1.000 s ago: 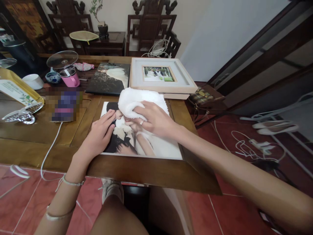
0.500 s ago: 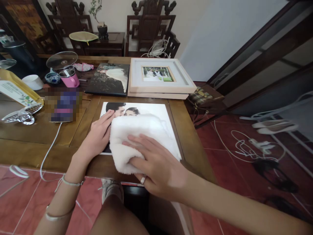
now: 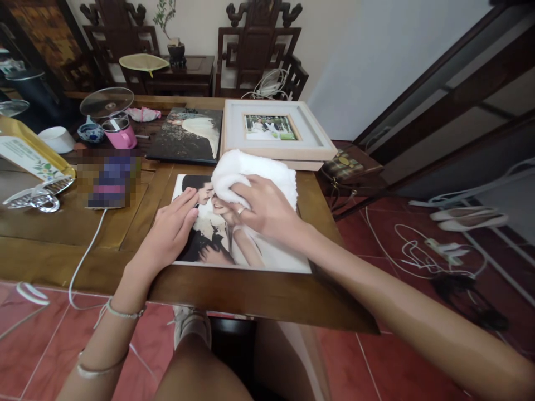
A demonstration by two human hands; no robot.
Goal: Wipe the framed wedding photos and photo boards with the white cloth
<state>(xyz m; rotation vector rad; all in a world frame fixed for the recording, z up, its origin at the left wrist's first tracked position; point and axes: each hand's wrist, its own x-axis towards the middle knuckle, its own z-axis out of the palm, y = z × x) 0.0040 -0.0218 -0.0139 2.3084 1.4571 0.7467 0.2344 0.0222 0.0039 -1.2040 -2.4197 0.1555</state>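
Observation:
A large photo panel (image 3: 217, 236) showing a couple lies flat on the wooden table (image 3: 267, 298), close to its front edge. My left hand (image 3: 173, 228) rests flat on the panel's left side, fingers stretched out and holding nothing. In my right hand (image 3: 267, 209) is a folded white fluffy cloth (image 3: 261, 164), pressed over the panel's upper right part. The cloth hides that upper edge and reaches toward the frames behind. Some fingertips of my right hand are tucked into the cloth and hidden.
Behind the panel are stacked picture frames (image 3: 313, 133) and a dark photo panel (image 3: 186, 133). To the left stand a pink mug (image 3: 121, 133), a white cup (image 3: 56, 140), a yellow bottle (image 3: 33, 150) and a silver hair claw (image 3: 39, 195). A white cable (image 3: 90, 250) hangs over the front edge.
My right hand has slid the cloth away from me, from the panel's lower middle to its upper right, uncovering the lower picture. My left hand has stayed in nearly the same place.

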